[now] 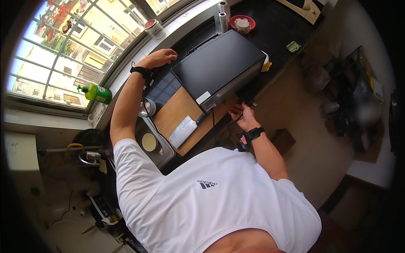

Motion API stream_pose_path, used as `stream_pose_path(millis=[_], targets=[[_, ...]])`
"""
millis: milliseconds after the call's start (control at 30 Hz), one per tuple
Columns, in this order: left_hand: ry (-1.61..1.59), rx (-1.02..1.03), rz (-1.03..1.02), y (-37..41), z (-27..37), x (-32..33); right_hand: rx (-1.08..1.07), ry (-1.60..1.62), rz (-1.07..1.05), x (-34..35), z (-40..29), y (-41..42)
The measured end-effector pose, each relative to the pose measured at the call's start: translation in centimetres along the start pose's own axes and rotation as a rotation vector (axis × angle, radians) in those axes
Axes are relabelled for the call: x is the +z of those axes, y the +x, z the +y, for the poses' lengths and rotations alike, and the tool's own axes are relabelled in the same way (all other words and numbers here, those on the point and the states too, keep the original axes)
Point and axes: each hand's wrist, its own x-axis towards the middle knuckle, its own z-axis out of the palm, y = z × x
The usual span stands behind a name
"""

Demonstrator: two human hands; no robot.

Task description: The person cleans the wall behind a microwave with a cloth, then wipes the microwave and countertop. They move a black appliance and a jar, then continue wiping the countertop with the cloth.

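Note:
In my right hand (244,116) is a dark power cord with a plug (253,103), held low beside the counter's front edge. My left hand (162,58) reaches to the back of the counter behind a black box-shaped appliance (218,60). Its fingers are loosely bent and I see nothing in them. The appliance stands partly on a wooden cutting board (171,109) and bears a white label. On the board lies a cleaver (183,131), its black handle pointing towards the appliance's lower corner.
Left of the board is a sink (158,155) with a pale yellow bowl (149,142). A round metal container (148,107) stands behind it. A green pump bottle (98,93) and a red-lidded jar (154,28) stand by the window. Farther along are film rolls (223,22), a red basin (252,22) and a cloth (293,47).

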Motion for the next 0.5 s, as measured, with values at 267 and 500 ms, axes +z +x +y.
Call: stream_pose_path(millis=[267,500], targets=[[-0.164,0.073,-0.088,8.6,-4.0,2.6,-0.031,-0.040,0.079,5.9,3.3,-0.1],[-0.182,0.191,-0.135,9.8,-5.0,3.7,-0.079,-0.060,0.151,7.1,3.8,1.0]])
